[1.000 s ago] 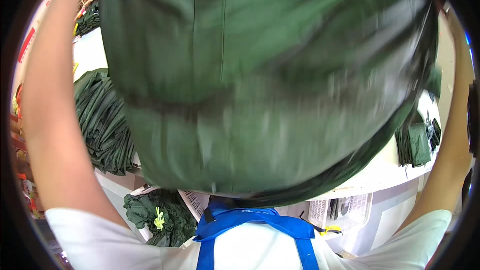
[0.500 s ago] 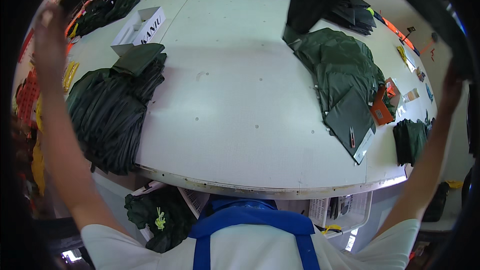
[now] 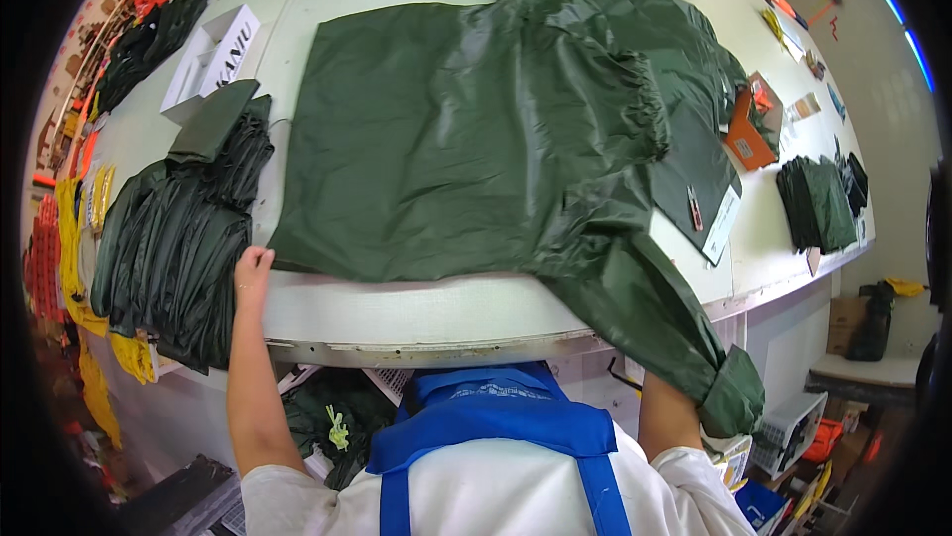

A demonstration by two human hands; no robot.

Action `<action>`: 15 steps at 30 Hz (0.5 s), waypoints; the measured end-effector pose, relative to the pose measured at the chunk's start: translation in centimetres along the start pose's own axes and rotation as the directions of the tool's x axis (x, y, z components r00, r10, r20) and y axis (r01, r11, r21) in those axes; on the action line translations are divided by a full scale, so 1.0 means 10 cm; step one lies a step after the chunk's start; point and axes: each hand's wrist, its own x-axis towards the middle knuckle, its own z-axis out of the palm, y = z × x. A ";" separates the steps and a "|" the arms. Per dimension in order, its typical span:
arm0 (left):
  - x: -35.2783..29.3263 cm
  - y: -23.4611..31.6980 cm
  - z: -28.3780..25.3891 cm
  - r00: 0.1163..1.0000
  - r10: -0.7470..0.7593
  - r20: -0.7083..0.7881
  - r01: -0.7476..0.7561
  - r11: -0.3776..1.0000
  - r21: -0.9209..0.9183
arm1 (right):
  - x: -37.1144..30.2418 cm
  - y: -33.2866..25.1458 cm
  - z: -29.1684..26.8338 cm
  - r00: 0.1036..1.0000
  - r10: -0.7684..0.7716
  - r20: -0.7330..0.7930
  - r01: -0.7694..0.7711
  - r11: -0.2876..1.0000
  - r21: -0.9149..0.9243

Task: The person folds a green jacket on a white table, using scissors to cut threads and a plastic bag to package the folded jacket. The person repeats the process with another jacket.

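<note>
A dark green rain jacket lies spread across the white table, its hem to the left and a gathered, elastic-looking edge at the right. My left hand pinches the near corner of the hem between thumb and fingers, beside a stack of folded dark green garments. One sleeve hangs over the table's front edge on the right, its end folded back. My right forearm passes beneath this sleeve, which hides the hand. The other sleeve reaches toward the far side.
Dark green garments are piled at the right, with a red cutter on a folded one. Nearby stand an orange box and a smaller green stack. A white box sits at the far left. The table's front edge is close to me.
Both arms have come down from high and wide. The dark cloth raised at the upper right now lies flat as the jacket, covering the table's middle and part of the right pile.
</note>
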 end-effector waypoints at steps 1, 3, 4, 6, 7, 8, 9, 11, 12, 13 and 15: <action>-0.09 -0.47 -0.15 0.995 -0.066 -0.080 0.063 0.997 -0.037 | -0.09 0.00 0.11 0.997 0.016 0.075 -0.015 1.000 -0.005; -0.18 0.19 -0.26 0.977 -0.163 -0.138 0.198 0.930 0.308 | -0.43 0.19 0.10 0.982 0.130 0.137 -0.126 0.991 -0.037; -0.27 0.45 -0.22 0.971 0.085 -0.222 0.048 0.845 0.532 | -0.55 0.25 0.14 0.970 0.160 0.182 -0.153 0.987 -0.051; -0.38 1.18 0.13 0.920 0.362 -0.150 -0.224 0.800 0.556 | -0.77 0.33 0.12 0.943 0.219 0.249 -0.207 0.976 -0.075; -0.46 1.61 0.43 0.869 0.494 -0.022 -0.457 0.819 0.347 | -0.86 0.36 0.11 0.930 0.242 0.276 -0.227 0.970 -0.088; -0.68 2.22 0.80 0.872 0.467 0.145 -0.483 0.868 0.113 | -1.02 0.40 0.11 0.914 0.275 0.299 -0.261 0.961 -0.085; -0.95 2.49 1.11 0.725 0.599 0.340 -0.600 0.792 -0.114 | -1.05 0.38 0.11 0.895 0.280 0.348 -0.264 0.960 -0.093; -1.52 2.58 1.77 0.480 0.646 0.594 -0.615 0.730 -0.297 | -1.09 0.31 0.08 0.846 0.280 0.453 -0.249 0.960 -0.129; -1.69 2.62 1.99 0.478 0.580 0.660 -0.625 0.752 -0.209 | -1.10 0.22 0.03 0.818 0.275 0.505 -0.238 0.961 -0.139; -1.77 2.63 2.13 0.476 0.509 0.717 -0.639 0.760 -0.115 | -1.09 0.11 0.02 0.781 0.257 0.569 -0.214 0.966 -0.143; -1.86 2.60 2.23 0.502 0.532 0.681 -0.634 0.763 -0.128 | -0.97 -0.27 0.05 0.684 0.115 0.721 -0.101 0.993 -0.063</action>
